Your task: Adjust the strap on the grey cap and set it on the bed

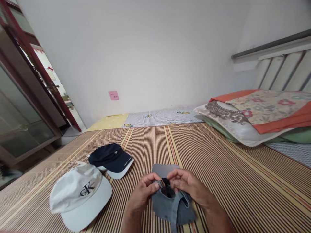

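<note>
A grey-blue baseball cap (162, 204) lies on the striped mat with its back opening toward me and its grey brim (163, 169) pointing away. My left hand (143, 189) is closed at the left side of the opening, thumb and fingers pinching a small metal buckle (160, 184). At the right side of the opening, my right hand (190, 185) is closed with its fingertips on the cap; exactly what they pinch is partly hidden. A loose strap (175, 210) curves down from beneath my right hand over the cap's crown.
To the left lie a white cap (70, 187) with black lettering and a navy cap (107, 155) with a white brim edge. A striped mat (150, 145) covers the bed. Pillows (243, 136) are stacked at the right, before a radiator (286, 69). A wall stands behind.
</note>
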A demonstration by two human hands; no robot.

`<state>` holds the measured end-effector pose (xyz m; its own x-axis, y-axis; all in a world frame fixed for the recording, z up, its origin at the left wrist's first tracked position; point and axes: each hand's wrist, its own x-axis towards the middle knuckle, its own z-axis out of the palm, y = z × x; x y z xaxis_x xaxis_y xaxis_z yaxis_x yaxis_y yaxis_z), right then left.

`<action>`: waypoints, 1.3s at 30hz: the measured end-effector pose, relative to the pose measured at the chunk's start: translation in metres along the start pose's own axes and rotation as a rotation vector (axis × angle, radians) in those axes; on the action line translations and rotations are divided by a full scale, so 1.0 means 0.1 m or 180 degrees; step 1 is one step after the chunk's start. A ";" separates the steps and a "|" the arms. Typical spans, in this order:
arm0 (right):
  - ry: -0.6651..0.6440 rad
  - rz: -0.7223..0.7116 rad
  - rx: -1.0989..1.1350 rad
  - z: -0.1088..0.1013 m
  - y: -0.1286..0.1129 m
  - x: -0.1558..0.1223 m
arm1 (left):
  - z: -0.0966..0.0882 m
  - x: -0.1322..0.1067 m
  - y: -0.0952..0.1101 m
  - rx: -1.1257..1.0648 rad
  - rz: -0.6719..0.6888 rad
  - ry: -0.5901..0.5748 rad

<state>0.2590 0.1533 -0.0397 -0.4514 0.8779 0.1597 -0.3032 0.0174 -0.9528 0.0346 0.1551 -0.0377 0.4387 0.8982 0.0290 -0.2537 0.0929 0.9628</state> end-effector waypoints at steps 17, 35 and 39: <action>-0.0146 0.0269 -0.1034 0.16 -0.28 -0.11 | -0.07 -0.02 0.00 -0.0451 -0.0090 0.0106; 0.0142 0.0151 -0.1853 0.28 -0.38 -0.13 | -0.16 -0.02 -0.02 -0.0943 0.0046 0.0285; 0.0219 -0.0161 -0.0776 0.28 -0.38 -0.09 | -0.16 -0.02 -0.03 -0.0859 0.0052 0.0197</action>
<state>0.2510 0.1312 0.0029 -0.3800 0.9034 0.1988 -0.1088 0.1698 -0.9795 0.0206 0.1600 -0.0448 0.3812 0.9243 0.0193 -0.4844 0.1819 0.8557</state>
